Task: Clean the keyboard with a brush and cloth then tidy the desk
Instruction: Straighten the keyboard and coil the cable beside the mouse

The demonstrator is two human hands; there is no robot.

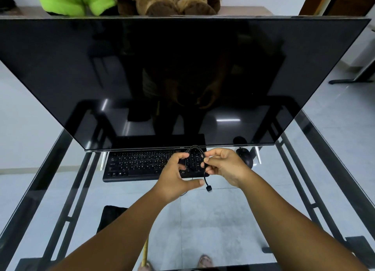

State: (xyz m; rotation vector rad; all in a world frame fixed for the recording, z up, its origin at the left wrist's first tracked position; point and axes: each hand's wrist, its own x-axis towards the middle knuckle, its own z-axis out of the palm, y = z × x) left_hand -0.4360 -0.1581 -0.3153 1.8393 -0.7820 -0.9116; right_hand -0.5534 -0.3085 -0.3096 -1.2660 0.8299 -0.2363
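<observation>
A black keyboard (138,165) lies on the glass desk (233,214) just below the big dark monitor (182,77). Above its right end I hold a black cable (195,148) wound into a small loop. My left hand (174,181) grips the loop's left side. My right hand (223,166) pinches its right side, and the cable's plug end (209,188) dangles below. A dark cloth (110,216) lies on the desk near my left forearm. A yellowish stick (145,252), maybe the brush handle, shows by my left arm.
A black mouse (245,157) sits right of the keyboard, close to my right hand. The monitor's white feet (258,155) stand at both sides of the keyboard. Plush toys (129,0) sit behind the monitor. Through the glass I see the desk's black frame and my feet.
</observation>
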